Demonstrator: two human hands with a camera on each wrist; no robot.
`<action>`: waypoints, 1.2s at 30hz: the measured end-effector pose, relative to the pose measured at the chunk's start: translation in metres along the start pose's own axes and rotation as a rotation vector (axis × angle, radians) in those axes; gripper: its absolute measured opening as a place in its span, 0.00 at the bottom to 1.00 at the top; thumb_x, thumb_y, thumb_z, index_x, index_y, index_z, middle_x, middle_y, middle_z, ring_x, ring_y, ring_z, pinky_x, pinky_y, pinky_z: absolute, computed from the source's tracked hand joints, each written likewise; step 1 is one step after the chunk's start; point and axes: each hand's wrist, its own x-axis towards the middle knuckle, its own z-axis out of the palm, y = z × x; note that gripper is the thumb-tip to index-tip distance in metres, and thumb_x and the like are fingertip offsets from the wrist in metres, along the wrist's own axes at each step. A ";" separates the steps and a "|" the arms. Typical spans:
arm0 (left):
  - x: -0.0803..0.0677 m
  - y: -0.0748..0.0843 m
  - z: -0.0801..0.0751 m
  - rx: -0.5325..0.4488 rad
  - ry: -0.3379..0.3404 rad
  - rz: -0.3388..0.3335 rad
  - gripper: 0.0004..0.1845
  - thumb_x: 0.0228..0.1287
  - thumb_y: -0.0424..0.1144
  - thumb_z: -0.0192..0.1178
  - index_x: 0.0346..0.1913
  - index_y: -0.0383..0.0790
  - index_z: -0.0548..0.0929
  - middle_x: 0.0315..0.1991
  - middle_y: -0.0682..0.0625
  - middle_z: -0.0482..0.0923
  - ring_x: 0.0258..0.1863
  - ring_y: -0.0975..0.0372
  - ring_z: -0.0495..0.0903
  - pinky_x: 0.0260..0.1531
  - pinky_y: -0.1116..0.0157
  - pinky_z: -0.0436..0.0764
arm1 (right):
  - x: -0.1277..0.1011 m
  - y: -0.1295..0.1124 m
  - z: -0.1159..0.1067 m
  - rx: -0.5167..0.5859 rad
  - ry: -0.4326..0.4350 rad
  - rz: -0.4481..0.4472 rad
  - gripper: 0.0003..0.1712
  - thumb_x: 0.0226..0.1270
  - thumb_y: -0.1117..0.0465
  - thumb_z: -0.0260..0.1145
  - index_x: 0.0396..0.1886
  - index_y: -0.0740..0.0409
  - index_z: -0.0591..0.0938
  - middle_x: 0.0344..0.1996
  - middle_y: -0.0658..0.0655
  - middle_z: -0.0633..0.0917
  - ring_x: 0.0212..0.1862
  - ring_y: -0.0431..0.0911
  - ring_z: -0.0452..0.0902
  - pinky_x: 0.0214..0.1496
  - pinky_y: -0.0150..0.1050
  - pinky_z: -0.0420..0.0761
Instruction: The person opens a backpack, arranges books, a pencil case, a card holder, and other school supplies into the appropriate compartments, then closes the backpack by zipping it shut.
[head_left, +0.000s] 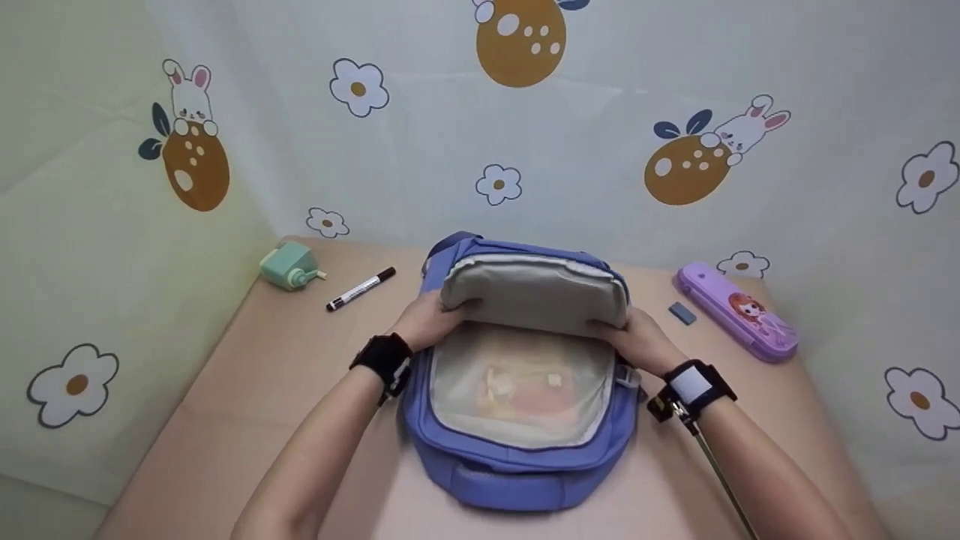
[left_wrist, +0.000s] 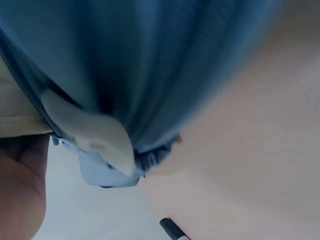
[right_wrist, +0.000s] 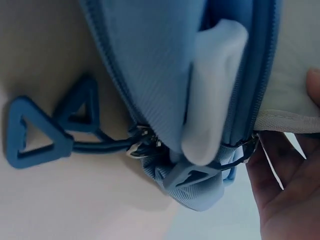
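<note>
Pink table, both hands' fingers on backpack flap edge

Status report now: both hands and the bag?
Left hand and right hand grip the flap. Backpack open, flat on table. Nothing blocking.

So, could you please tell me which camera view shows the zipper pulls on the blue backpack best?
The right wrist view: two triangular zipper pulls lie sharp on the table beside the backpack. The head view shows the whole backpack, held open by both hands, but no pulls can be made out. The left wrist view is blurred, showing only fabric.
</note>
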 end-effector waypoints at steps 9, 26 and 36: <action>0.003 0.008 0.006 -0.048 0.050 -0.093 0.27 0.70 0.62 0.60 0.42 0.39 0.87 0.34 0.47 0.83 0.37 0.54 0.79 0.46 0.56 0.78 | -0.033 0.014 -0.038 0.005 -0.038 -0.006 0.33 0.75 0.44 0.65 0.72 0.55 0.74 0.65 0.61 0.79 0.66 0.61 0.73 0.66 0.63 0.70; 0.002 0.004 0.004 -0.062 0.029 -0.099 0.27 0.69 0.64 0.59 0.45 0.42 0.88 0.36 0.46 0.82 0.40 0.53 0.78 0.48 0.56 0.76 | -0.054 0.123 -0.147 -0.606 0.108 0.308 0.63 0.65 0.33 0.66 0.77 0.75 0.50 0.65 0.88 0.59 0.62 0.83 0.57 0.63 0.77 0.58; 0.003 0.004 0.005 -0.078 0.005 -0.088 0.27 0.70 0.62 0.60 0.26 0.41 0.81 0.21 0.51 0.73 0.29 0.55 0.76 0.36 0.59 0.74 | -0.053 0.130 -0.144 -0.612 0.080 0.476 0.58 0.63 0.44 0.69 0.74 0.81 0.52 0.58 0.89 0.62 0.56 0.81 0.60 0.58 0.75 0.66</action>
